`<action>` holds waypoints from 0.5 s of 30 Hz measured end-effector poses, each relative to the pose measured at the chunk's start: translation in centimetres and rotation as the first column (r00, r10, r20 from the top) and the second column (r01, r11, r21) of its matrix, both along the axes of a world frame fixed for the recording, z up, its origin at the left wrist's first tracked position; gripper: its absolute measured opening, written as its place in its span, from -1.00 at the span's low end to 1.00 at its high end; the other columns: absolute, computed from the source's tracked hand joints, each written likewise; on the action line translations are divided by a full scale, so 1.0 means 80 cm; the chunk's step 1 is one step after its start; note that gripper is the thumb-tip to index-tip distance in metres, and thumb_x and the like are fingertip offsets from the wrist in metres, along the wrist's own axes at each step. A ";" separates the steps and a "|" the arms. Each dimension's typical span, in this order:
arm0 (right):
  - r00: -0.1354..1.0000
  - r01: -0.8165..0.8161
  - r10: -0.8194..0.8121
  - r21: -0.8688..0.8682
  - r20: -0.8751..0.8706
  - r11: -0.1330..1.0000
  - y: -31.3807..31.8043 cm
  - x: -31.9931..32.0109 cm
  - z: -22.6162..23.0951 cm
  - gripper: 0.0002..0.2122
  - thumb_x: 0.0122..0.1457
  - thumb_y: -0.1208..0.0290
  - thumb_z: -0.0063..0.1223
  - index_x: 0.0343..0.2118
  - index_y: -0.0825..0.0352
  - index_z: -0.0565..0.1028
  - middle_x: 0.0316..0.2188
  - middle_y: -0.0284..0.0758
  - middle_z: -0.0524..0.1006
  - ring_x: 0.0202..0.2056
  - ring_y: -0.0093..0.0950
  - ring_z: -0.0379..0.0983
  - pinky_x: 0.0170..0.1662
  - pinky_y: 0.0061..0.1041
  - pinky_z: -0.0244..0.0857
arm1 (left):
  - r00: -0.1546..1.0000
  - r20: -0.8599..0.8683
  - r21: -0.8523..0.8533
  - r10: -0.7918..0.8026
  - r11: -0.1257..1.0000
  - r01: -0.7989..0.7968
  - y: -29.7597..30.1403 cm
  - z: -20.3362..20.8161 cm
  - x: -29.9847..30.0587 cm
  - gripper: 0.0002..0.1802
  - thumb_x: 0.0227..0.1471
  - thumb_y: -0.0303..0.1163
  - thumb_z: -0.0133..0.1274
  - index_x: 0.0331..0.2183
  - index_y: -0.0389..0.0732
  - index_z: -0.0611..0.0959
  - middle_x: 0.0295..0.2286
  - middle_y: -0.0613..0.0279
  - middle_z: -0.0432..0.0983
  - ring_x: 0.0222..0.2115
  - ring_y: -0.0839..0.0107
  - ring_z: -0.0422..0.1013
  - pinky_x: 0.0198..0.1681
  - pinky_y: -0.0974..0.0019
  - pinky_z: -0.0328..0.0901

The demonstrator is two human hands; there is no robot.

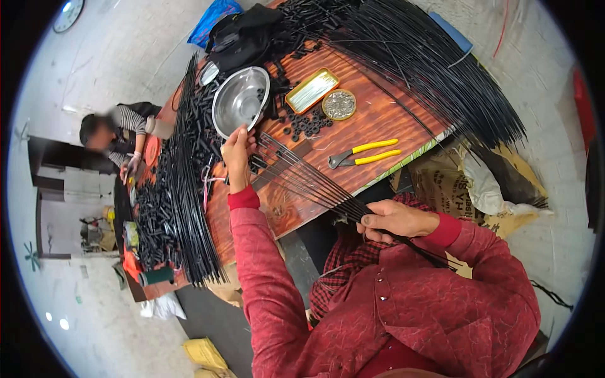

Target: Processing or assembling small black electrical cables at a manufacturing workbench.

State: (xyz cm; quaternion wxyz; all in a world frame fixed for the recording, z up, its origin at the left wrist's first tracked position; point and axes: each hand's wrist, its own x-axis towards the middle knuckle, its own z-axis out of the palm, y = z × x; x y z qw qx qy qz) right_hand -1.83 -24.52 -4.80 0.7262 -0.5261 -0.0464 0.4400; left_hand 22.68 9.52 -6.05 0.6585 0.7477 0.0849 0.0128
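Observation:
My right hand point(398, 220) is closed around a fanned bundle of thin black rods point(328, 194); their far ends spread over the wooden table. My left hand point(238, 156) is raised at the near rim of a shiny metal bowl point(228, 104), its fingertips pinched together. Whatever the pinch holds is too small to make out. A few small black pieces lie inside the bowl. Close to the rod ends are small black rings point(309, 124), a yellow-rimmed tray of thin silvery pins point(312, 90) and a round tub of small metal bits point(339, 104).
Yellow-handled cutting pliers point(365, 154) lie near the table's front edge. Long black rods point(435, 69) are heaped at the far right, with another bundle point(186, 183) on the left among short black tubes point(154, 220). Across the table's left end, another person point(120, 135) handles something small.

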 end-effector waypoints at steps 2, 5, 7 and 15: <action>1.000 -0.012 0.012 0.015 0.010 1.000 0.002 0.001 -0.001 -0.75 0.38 0.28 -0.21 -0.23 0.38 0.42 -0.56 -0.44 0.43 -0.61 -0.70 0.28 -0.55 -0.67 0.20 | 0.998 0.050 -0.060 0.041 0.997 -0.038 0.006 -0.007 -0.009 -0.58 0.21 -0.34 0.03 0.07 -0.27 0.49 -0.25 0.15 0.61 -0.40 0.55 0.49 -0.36 0.51 0.39; 1.000 0.004 -0.004 0.046 0.012 0.999 0.001 0.000 -0.006 -0.75 0.38 0.28 -0.20 -0.23 0.39 0.42 -0.57 -0.44 0.43 -0.62 -0.70 0.28 -0.55 -0.66 0.20 | 0.993 0.109 -0.173 0.048 0.984 -0.029 0.006 -0.014 -0.031 -0.47 0.23 -0.40 -0.02 0.20 -0.24 0.31 -0.13 0.12 0.57 -0.31 0.52 0.50 -0.29 0.51 0.37; 1.000 0.011 -0.012 0.063 0.000 0.998 0.001 -0.001 -0.006 -0.75 0.38 0.28 -0.19 -0.24 0.39 0.42 -0.58 -0.44 0.43 -0.63 -0.70 0.27 -0.55 -0.66 0.20 | 0.973 0.220 -0.129 0.076 0.990 -0.048 0.006 -0.019 -0.049 -0.51 0.22 -0.45 -0.02 0.16 -0.29 0.33 -0.11 0.08 0.56 -0.31 0.49 0.50 -0.27 0.48 0.37; 0.997 0.005 -0.006 0.011 0.077 1.000 0.012 0.001 0.014 -0.70 0.37 0.20 -0.14 -0.23 0.40 0.41 -0.59 -0.44 0.39 -0.63 -0.71 0.24 -0.52 -0.67 0.21 | 0.935 0.191 0.348 -0.300 0.911 0.222 0.024 -0.034 -0.068 -0.86 0.15 -0.51 -0.01 -0.28 -0.34 0.62 -0.38 0.21 0.60 -0.38 0.49 0.49 -0.37 0.47 0.34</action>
